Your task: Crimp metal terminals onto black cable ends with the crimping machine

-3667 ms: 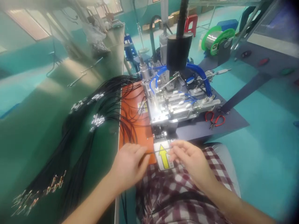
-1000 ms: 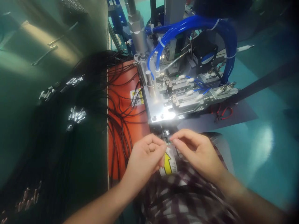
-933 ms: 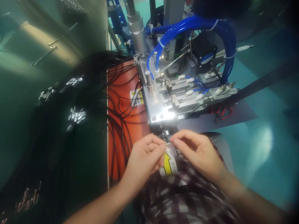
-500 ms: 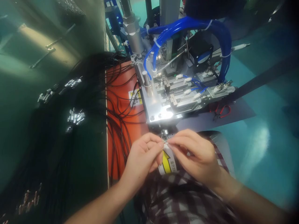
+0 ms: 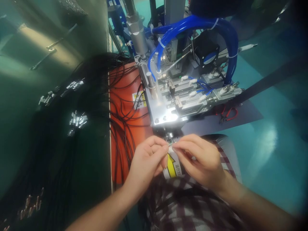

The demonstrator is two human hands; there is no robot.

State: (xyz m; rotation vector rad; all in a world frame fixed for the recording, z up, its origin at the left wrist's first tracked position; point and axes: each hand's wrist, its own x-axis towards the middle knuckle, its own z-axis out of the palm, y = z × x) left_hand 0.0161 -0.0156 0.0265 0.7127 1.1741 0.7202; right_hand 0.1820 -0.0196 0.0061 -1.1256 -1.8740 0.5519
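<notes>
My left hand (image 5: 150, 157) is closed in a pinch, thumb against forefinger. Facing it, my right hand (image 5: 202, 157) pinches too, its fingertips almost meeting those of the left. Between them shows the end of a small shiny metal piece (image 5: 170, 145), mostly hidden by the fingers; its exact kind is too small to tell. Just beyond the fingertips is a small metal fixture (image 5: 169, 136) at the front of the machine (image 5: 166, 114). Below the fingers lies a white label with a yellow arrow (image 5: 171, 166).
Black cables (image 5: 124, 122) trail across the orange surface (image 5: 127, 77) on the left. Bunches of metal cable ends (image 5: 78, 119) lie on the dark green surface. Thick blue hoses (image 5: 192, 24) arch over the machine. Red-handled pliers (image 5: 229, 114) rest at the right.
Both hands keep their pinch. The fingertips and the metal piece have shifted very slightly towards the fixture.
</notes>
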